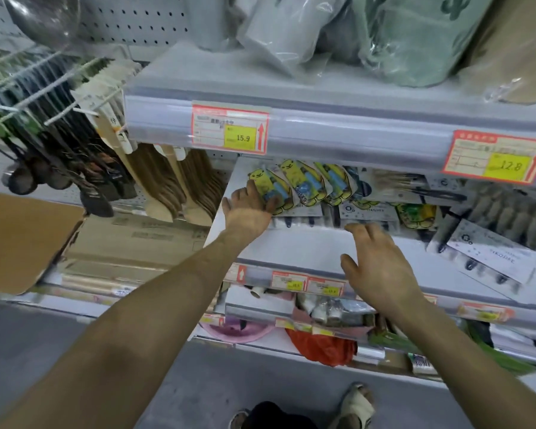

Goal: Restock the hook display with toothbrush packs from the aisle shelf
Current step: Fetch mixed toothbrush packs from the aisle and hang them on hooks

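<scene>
Pick-up step, by judgement: left hand [249, 209] touches the leftmost toothbrush pack [262, 182] on the shelf [291, 246], grasp unconfirmed; right hand [375, 261] hovers released; next, grip and lift it.

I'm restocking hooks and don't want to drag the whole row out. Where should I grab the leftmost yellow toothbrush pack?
I'd pinch the leftmost yellow pack at its free left edge, coming from the front-left, where the left hand is. Its right side overlaps the next pack, and the upper shelf hangs low over the tops.
</scene>
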Action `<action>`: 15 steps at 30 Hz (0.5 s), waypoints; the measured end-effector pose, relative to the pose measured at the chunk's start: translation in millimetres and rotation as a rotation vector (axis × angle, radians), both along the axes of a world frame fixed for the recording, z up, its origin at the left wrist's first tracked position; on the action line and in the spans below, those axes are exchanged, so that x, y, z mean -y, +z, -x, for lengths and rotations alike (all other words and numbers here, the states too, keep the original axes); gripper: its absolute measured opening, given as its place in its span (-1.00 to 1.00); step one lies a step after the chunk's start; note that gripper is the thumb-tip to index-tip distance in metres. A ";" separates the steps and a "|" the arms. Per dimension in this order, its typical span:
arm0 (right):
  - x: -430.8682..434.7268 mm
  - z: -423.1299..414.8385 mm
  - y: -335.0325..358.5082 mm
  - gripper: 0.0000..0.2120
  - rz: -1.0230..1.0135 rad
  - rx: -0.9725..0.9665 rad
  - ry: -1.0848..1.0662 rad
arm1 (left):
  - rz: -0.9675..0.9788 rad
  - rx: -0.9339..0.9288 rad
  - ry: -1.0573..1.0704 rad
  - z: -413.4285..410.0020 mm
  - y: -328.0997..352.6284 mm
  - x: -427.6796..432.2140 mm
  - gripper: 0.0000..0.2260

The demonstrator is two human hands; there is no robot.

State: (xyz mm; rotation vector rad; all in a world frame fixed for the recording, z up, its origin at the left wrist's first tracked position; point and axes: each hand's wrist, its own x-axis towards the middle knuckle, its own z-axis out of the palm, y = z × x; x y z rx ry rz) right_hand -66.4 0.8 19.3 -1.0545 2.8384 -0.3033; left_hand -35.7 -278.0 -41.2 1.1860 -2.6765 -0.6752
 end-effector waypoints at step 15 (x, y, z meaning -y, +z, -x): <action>55.4 25.3 -12.6 -0.40 0.020 0.019 0.055 | -0.546 -0.435 0.294 2.6 -13.0 28.6 -0.32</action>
